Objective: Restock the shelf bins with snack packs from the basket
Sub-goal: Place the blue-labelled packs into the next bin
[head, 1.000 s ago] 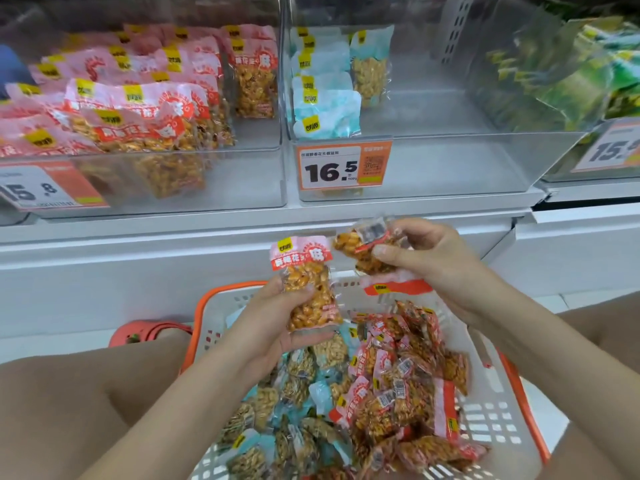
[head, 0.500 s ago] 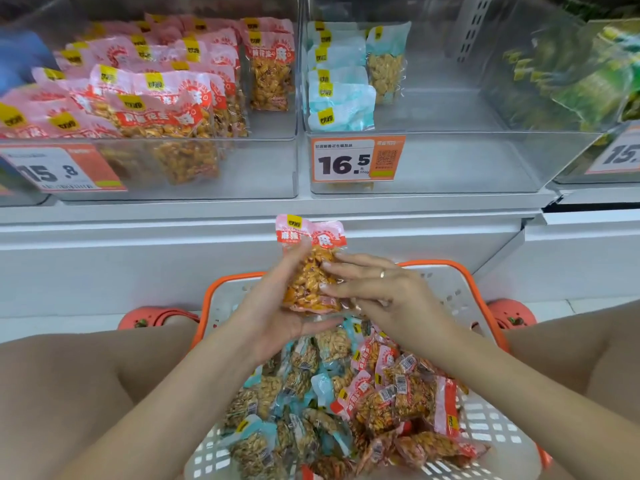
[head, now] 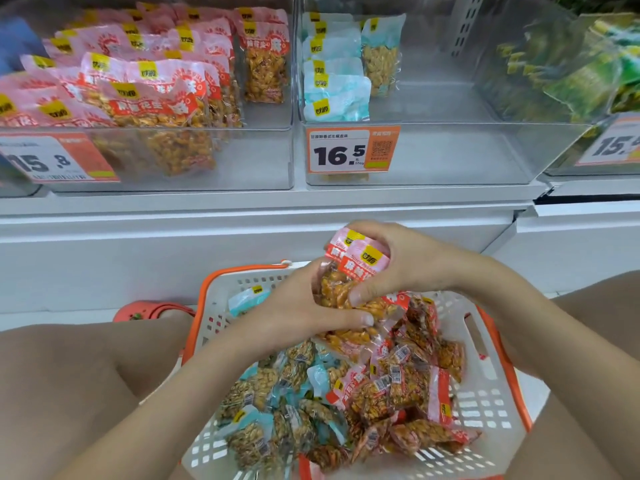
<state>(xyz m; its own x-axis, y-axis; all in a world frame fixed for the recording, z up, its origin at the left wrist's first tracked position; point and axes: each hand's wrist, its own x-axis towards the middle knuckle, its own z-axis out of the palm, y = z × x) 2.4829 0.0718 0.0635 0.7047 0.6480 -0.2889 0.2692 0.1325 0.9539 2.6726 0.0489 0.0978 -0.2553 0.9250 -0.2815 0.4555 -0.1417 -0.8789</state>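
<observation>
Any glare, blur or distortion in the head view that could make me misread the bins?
Head view: wide-angle bends the shelf edge; soft reflections haze the clear bins; left tag and green packs are blurred; hands and pink packs are sharp.

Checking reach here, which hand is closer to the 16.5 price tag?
Right. The right hand is below the 16.5 price tag, slightly right; the left hand sits lower, further from it.
</observation>
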